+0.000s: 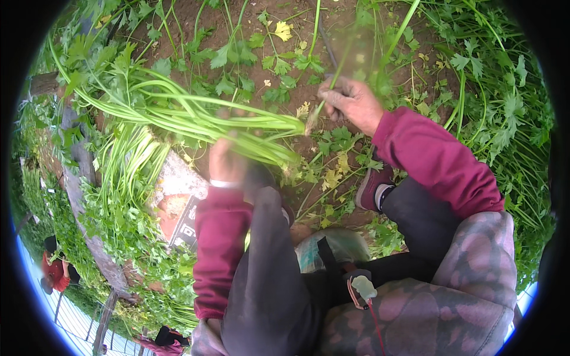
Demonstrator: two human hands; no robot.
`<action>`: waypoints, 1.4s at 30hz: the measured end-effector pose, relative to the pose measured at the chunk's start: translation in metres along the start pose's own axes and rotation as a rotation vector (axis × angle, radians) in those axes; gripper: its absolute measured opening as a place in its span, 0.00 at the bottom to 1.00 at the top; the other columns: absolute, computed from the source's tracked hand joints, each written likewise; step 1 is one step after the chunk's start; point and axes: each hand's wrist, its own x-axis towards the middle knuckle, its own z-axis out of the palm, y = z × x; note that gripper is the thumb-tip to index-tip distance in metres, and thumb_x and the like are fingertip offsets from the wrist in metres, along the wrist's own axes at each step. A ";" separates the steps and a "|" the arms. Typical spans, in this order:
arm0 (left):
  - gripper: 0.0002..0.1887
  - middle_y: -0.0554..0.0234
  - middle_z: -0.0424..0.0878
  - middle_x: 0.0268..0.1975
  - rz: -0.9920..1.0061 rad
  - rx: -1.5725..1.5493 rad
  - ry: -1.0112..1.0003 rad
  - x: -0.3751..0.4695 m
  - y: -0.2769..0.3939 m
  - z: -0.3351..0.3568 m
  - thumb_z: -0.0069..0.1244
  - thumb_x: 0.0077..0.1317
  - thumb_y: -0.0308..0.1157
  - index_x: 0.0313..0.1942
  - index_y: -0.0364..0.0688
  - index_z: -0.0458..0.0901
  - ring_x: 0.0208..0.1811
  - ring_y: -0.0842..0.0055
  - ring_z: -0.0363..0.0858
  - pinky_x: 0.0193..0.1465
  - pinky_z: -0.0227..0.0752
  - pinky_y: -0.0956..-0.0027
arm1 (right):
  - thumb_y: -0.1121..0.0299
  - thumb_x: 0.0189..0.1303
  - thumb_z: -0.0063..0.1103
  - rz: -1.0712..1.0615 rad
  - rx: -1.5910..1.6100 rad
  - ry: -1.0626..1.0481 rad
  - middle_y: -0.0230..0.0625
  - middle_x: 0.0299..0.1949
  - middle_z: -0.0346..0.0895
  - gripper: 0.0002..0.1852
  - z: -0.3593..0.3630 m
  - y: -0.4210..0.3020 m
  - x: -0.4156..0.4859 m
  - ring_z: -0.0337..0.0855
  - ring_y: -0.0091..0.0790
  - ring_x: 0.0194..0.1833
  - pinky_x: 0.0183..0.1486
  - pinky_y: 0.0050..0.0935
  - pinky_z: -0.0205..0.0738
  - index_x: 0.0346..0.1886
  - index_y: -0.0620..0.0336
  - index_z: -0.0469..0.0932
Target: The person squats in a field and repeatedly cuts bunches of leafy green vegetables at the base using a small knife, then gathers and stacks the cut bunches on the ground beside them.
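My left hand, blurred, is closed around a bunch of green celery stalks. The bunch lies sideways, its leaves to the left and its root ends to the right, near my other hand. Between the thumb and fingers of my right hand is a single thin celery stalk, rising with its pale root end down beside the bunch's roots. Part of this stalk is blurred. More cut celery lies at the left, next to a printed sheet or bag.
Loose celery leaves and yellowed ones lie on brown soil. Dense celery plants stand at the right. A weathered wooden pole runs down the left. Beneath me is a plastic bag. Two people are at the lower left.
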 end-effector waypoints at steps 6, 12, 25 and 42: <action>0.15 0.58 0.76 0.41 -0.013 -0.006 0.160 0.005 -0.009 -0.009 0.50 0.55 0.21 0.44 0.40 0.71 0.46 0.65 0.75 0.54 0.70 0.59 | 0.55 0.59 0.54 0.204 -1.466 -0.219 0.35 0.15 0.71 0.19 -0.061 -0.027 0.008 0.73 0.29 0.17 0.23 0.33 0.72 0.36 0.67 0.74; 0.10 0.55 0.79 0.36 -0.050 0.160 0.413 0.022 -0.030 -0.005 0.50 0.56 0.23 0.40 0.33 0.75 0.38 0.67 0.78 0.47 0.75 0.62 | 0.60 0.53 0.59 -0.633 -1.072 -0.235 0.39 0.33 0.76 0.19 0.015 -0.035 -0.020 0.79 0.44 0.30 0.30 0.39 0.72 0.47 0.56 0.72; 0.09 0.55 0.80 0.37 -0.063 0.089 0.352 0.025 -0.025 0.006 0.50 0.58 0.25 0.40 0.36 0.75 0.41 0.69 0.78 0.48 0.73 0.65 | 0.57 0.53 0.59 -0.002 -1.042 -0.362 0.54 0.57 0.62 0.34 -0.018 -0.044 -0.031 0.66 0.45 0.59 0.59 0.36 0.63 0.58 0.68 0.61; 0.19 0.63 0.75 0.44 0.039 0.019 0.356 0.038 -0.041 0.033 0.46 0.64 0.44 0.50 0.43 0.69 0.45 0.70 0.73 0.49 0.69 0.60 | 0.75 0.48 0.63 0.431 0.019 -0.165 0.38 0.41 0.74 0.33 0.056 -0.021 -0.020 0.78 0.29 0.38 0.39 0.27 0.76 0.58 0.68 0.60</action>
